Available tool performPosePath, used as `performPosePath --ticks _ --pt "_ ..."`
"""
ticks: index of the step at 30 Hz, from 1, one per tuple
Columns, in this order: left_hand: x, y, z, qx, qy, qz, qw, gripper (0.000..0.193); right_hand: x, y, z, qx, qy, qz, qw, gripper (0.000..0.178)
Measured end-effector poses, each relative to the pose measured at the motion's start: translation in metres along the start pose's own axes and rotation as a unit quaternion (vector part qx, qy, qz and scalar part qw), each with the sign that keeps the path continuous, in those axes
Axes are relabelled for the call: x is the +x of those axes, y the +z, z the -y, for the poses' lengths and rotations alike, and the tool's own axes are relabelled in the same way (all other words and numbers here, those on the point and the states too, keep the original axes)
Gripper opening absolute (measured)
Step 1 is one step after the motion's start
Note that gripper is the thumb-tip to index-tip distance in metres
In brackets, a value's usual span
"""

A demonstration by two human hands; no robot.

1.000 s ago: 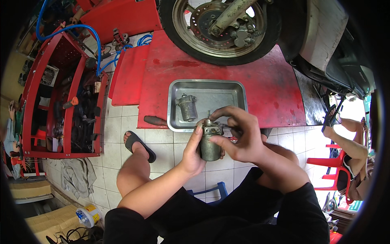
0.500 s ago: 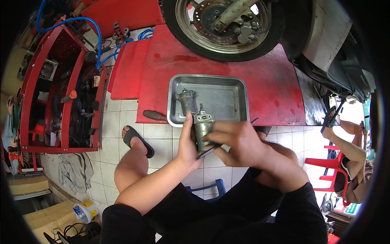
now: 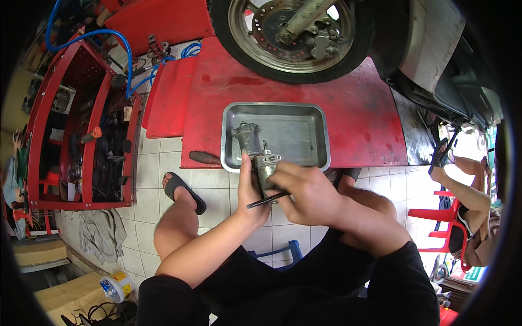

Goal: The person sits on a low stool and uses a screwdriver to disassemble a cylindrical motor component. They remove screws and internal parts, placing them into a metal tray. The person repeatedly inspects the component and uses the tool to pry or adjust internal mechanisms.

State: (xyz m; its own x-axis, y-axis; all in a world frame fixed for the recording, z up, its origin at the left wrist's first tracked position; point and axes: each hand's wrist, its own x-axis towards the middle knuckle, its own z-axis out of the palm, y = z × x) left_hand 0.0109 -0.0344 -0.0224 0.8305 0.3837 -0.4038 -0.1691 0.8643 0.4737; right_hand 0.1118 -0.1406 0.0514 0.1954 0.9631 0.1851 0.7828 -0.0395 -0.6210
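Observation:
My left hand (image 3: pixel 252 198) is wrapped round a small metal starter motor (image 3: pixel 268 161), held upright with its toothed shaft pointing up, just off the tray's near edge. Across the motor's lower end lies a thin dark bar-like tool (image 3: pixel 266 200); its exact kind is hard to tell. My right hand (image 3: pixel 311 191) closes round this tool, fingers against the motor's side and covering much of it. Inside the shallow metal tray (image 3: pixel 327 142), toward the left, rests a second, similar starter motor (image 3: pixel 248 137).
A dark handle (image 3: pixel 204 158) pokes out left of the tray on the red platform (image 3: pixel 359 130). Beyond is a motorcycle's front wheel (image 3: pixel 291 76). A red tool cart (image 3: pixel 100 122) stands left, a blue stool (image 3: pixel 295 250) below me. Someone sits on a red chair (image 3: pixel 435 217) at right.
The dark tool has turned: its right end no longer shows past my right hand, and its left end reaches further left. Both hands and the motor have shifted slightly left.

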Motion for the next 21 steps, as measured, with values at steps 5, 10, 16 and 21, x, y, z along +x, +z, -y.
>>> performPosePath --ticks 5,10,16,21 --pt "-0.003 0.006 -0.009 0.01 -0.037 0.029 0.999 0.067 0.008 -0.03 -0.006 0.119 -0.028 -0.09 0.989 0.019" --pt "-0.005 0.006 -0.01 0.011 -0.061 0.031 0.998 0.063 0.009 -0.033 -0.018 0.18 0.047 -0.076 0.98 0.018" --pt "-0.004 0.003 -0.007 0.048 -0.047 0.057 0.996 0.06 0.014 -0.037 -0.024 0.161 0.047 -0.096 0.981 0.017" --pt "-0.001 -0.003 -0.001 0.085 -0.023 0.074 0.993 0.061 0.014 -0.029 -0.022 0.102 -0.031 -0.122 0.987 0.017"
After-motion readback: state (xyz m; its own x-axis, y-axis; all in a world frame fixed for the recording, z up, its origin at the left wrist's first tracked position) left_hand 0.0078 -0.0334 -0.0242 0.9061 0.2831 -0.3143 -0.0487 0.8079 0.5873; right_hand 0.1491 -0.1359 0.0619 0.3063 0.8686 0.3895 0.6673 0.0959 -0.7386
